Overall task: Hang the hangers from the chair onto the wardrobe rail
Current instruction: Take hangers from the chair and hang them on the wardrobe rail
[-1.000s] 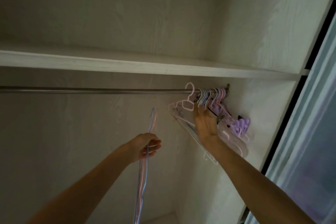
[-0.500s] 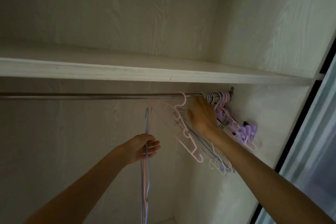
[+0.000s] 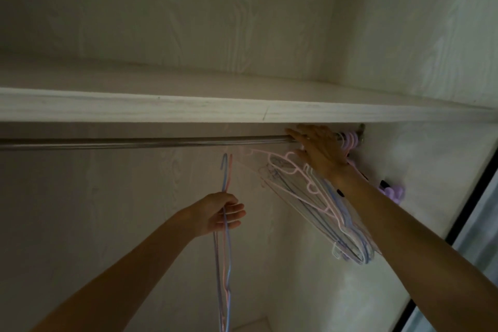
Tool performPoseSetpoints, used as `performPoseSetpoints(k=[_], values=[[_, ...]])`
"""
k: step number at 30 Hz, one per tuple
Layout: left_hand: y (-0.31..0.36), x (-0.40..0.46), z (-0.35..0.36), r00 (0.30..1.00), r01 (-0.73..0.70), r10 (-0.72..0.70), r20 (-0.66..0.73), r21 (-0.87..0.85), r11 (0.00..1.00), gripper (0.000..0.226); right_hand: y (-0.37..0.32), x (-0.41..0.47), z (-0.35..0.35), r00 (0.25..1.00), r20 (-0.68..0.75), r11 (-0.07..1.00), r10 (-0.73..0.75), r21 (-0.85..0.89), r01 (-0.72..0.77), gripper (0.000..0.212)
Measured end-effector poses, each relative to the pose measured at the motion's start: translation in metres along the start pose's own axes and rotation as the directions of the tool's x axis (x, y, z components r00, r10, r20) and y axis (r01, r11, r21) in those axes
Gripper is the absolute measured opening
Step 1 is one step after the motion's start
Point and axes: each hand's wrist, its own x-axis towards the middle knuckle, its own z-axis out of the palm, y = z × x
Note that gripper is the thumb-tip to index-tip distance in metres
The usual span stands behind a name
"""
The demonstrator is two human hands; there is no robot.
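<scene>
Left hand (image 3: 221,214) grips two thin hangers (image 3: 225,250), blue and pink. Right hand (image 3: 318,151), fingers straight, presses the hung bunch (image 3: 323,205) along the rail (image 3: 140,142).

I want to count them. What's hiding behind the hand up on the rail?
Behind the right hand hang pink and blue hangers on the rail. Purple hooks show beside it; the hand covers the other hooks.

Rail (image 3: 134,143) bare leftward; hung hangers (image 3: 323,210) crowd its right end under shelf (image 3: 188,112).

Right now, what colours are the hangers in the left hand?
Blue and pink: two thin hangers gripped by the left hand, seen in the head view.
</scene>
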Motion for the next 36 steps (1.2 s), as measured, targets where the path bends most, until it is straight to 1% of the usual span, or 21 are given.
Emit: performPoseSetpoints(k=[4,7,10,12,14,16,17,18,19,20,21,22,23,24,26,28,29,30,31,34,36], values=[[0.003,0.005,0.001,1.000,-0.004,0.003,0.006,0.003,1.000,0.021,0.017,-0.003,0.001,0.997,-0.021,0.996,0.069,-0.049,-0.070,0.053],[0.007,0.007,0.004,1.000,0.007,-0.007,0.024,-0.011,1.000,0.020,0.024,-0.003,0.003,0.995,-0.039,0.988,0.093,-0.123,-0.097,0.054],[0.009,0.007,0.006,0.997,0.018,-0.016,0.077,-0.031,0.999,0.018,0.026,0.000,0.002,0.995,-0.015,0.990,0.096,-0.098,-0.097,0.056],[0.010,0.004,0.007,0.993,0.015,-0.012,0.118,-0.018,1.000,0.020,0.024,-0.003,-0.001,0.997,-0.021,0.994,0.075,-0.077,-0.077,0.061],[0.008,0.001,0.009,0.989,-0.012,0.005,0.149,0.044,0.999,0.025,0.006,-0.011,-0.014,0.992,-0.077,0.995,0.096,0.003,-0.096,0.060],[0.005,-0.002,0.011,0.988,-0.046,0.023,0.155,0.142,0.989,0.026,-0.031,-0.032,-0.026,0.974,-0.168,0.977,0.153,0.175,-0.124,0.042],[0.002,-0.002,0.013,0.987,-0.064,0.036,0.155,0.176,0.982,0.027,-0.052,-0.047,-0.028,0.973,-0.140,0.949,0.184,0.284,-0.138,0.030],[0.000,-0.003,0.016,0.986,-0.084,0.052,0.159,0.199,0.976,0.027,-0.072,-0.060,-0.029,0.979,-0.002,0.892,0.206,0.412,-0.187,0.025],[-0.005,-0.005,0.019,0.985,-0.101,0.066,0.161,0.220,0.970,0.027,-0.093,-0.076,-0.030,0.949,0.225,0.786,0.219,0.536,-0.308,0.029],[-0.007,-0.006,0.022,0.984,-0.115,0.078,0.163,0.237,0.965,0.028,-0.109,-0.086,-0.029,0.867,0.462,0.644,0.188,0.609,-0.464,0.033],[-0.014,-0.011,0.026,0.981,-0.129,0.087,0.172,0.256,0.958,0.028,-0.123,-0.102,-0.030,0.762,0.636,0.506,0.122,0.620,-0.599,0.036],[-0.017,-0.013,0.028,0.977,-0.151,0.103,0.185,0.268,0.952,0.027,-0.133,-0.109,-0.031,0.687,0.725,0.391,0.040,0.622,-0.679,0.036],[-0.021,-0.014,0.031,0.971,-0.178,0.124,0.202,0.277,0.944,0.027,-0.141,-0.116,-0.032,0.658,0.752,0.292,-0.028,0.636,-0.714,0.034],[-0.025,-0.016,0.033,0.967,-0.200,0.143,0.213,0.278,0.939,0.028,-0.147,-0.121,-0.035,0.663,0.746,0.184,-0.063,0.661,-0.727,0.031],[-0.031,-0.021,0.037,0.961,-0.222,0.163,0.222,0.275,0.935,0.028,-0.151,-0.130,-0.044,0.700,0.712,0.001,-0.061,0.701,-0.713,0.022],[-0.035,-0.025,0.042,0.959,-0.234,0.176,0.223,0.264,0.936,0.028,-0.149,-0.136,-0.048,0.712,0.699,-0.143,-0.062,0.700,-0.700,0.019],[-0.036,-0.027,0.044,0.959,-0.233,0.179,0.219,0.254,0.939,0.029,-0.147,-0.140,-0.050,0.709,0.702,-0.192,-0.068,0.688,-0.700,0.019],[-0.036,-0.029,0.046,0.961,-0.228,0.179,0.212,0.238,0.944,0.031,-0.145,-0.142,-0.052,0.706,0.705,-0.220,-0.060,0.681,-0.699,0.019],[-0.036,-0.031,0.048,0.962,-0.220,0.173,0.210,0.226,0.949,0.033,-0.144,-0.146,-0.052,0.709,0.704,-0.208,-0.032,0.690,-0.694,0.020],[-0.034,-0.037,0.049,0.960,-0.196,0.128,0.251,0.269,0.943,0.033,-0.137,-0.158,-0.053,0.740,0.670,-0.093,0.057,0.742,-0.664,0.024],[-0.031,-0.040,0.047,0.957,-0.179,0.093,0.274,0.308,0.934,0.030,-0.132,-0.166,-0.055,0.743,0.669,-0.090,0.040,0.743,-0.664,0.027]])
